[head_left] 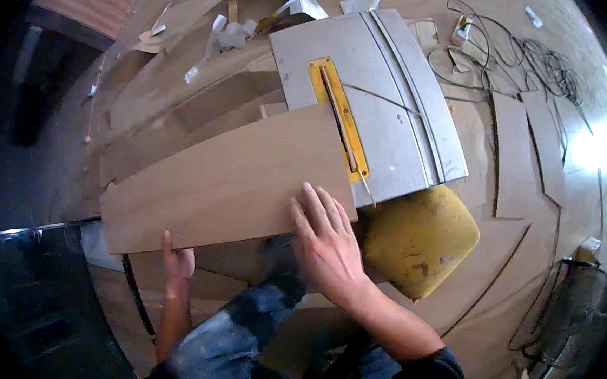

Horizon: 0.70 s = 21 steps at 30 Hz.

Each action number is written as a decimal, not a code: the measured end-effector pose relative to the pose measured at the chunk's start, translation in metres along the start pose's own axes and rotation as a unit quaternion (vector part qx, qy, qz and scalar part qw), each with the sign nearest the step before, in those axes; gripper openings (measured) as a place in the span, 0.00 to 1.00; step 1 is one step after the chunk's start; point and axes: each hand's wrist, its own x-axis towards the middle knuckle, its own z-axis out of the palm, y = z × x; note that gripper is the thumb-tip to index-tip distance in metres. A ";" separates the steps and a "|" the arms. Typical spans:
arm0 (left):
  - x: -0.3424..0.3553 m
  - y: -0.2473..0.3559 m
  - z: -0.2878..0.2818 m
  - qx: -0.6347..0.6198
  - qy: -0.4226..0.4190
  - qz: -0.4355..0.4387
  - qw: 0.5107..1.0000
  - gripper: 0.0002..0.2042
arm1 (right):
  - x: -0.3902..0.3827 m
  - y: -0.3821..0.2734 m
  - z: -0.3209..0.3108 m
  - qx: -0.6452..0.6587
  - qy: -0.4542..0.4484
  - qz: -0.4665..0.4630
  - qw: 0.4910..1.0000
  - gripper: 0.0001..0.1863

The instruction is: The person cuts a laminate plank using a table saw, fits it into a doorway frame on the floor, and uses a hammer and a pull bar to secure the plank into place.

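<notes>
- The board (226, 184) was laid left-to-right beside the yellow insert (355, 138).
- Its edge was gripped by the left hand (179, 262).
- Insert-side, the right hand (326, 244) was laid open atop.

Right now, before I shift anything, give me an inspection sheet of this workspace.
Surface: silver tabletop with a yellow slotted plate; whether a blade stands in the slot is unclear.
Job's things: wooden board, its right end over the tabletop, close to the plate.
Clutter: thin stick on the tabletop; white scraps beyond it to the left; cut panels on the floor, right.
Hands: left hand grips the board's near edge; right hand lies spread on its near right corner.
Cables: dark cable, looped on the floor, upper right.
Surroundings: yellow casing at the tabletop's near side; bright glare at far right.
</notes>
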 end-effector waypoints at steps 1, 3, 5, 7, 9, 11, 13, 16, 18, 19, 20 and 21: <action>-0.001 0.006 0.000 0.004 -0.017 0.008 1.000 0.26 | 0.000 0.006 -0.032 0.095 0.003 -0.025 0.995 0.31; 0.008 0.021 -0.016 0.035 0.053 0.017 0.998 0.26 | 0.000 0.045 -0.074 0.006 0.130 -0.069 0.989 0.32; 0.010 0.033 -0.019 0.032 0.037 0.016 0.999 0.26 | 0.047 0.100 -0.115 -0.033 0.253 -0.101 0.962 0.28; 0.019 0.042 -0.046 -0.050 0.022 -0.031 0.998 0.25 | 0.119 0.155 -0.144 -0.006 0.259 -0.063 0.964 0.25; 0.028 0.031 -0.051 -0.081 0.030 -0.052 0.995 0.24 | 0.201 0.185 -0.151 -0.021 0.214 -0.009 0.977 0.26; 0.030 0.024 -0.036 -0.054 0.070 -0.058 0.994 0.23 | 0.281 0.220 -0.148 -0.007 0.126 -0.013 0.992 0.32; 0.019 0.030 -0.006 -0.056 0.041 -0.050 0.996 0.23 | 0.358 0.271 -0.132 -0.017 0.059 -0.021 0.998 0.37; 0.001 0.044 -0.001 -0.061 0.078 -0.060 0.993 0.23 | 0.422 0.298 -0.096 0.072 -0.148 0.122 0.979 0.52; -0.013 0.053 0.003 -0.060 0.108 -0.060 0.991 0.24 | 0.449 0.289 -0.077 -0.149 -0.273 0.187 0.932 0.59; -0.017 0.054 0.006 -0.061 0.121 -0.061 0.989 0.24 | 0.457 0.289 -0.073 -0.176 -0.287 0.181 0.924 0.60; -0.015 0.054 0.006 -0.051 0.141 -0.068 0.986 0.25 | 0.455 0.293 -0.076 -0.141 -0.277 0.197 0.930 0.56; -0.018 0.058 0.006 -0.059 0.132 -0.069 0.987 0.25 | 0.454 0.294 -0.077 -0.105 -0.268 0.212 0.934 0.52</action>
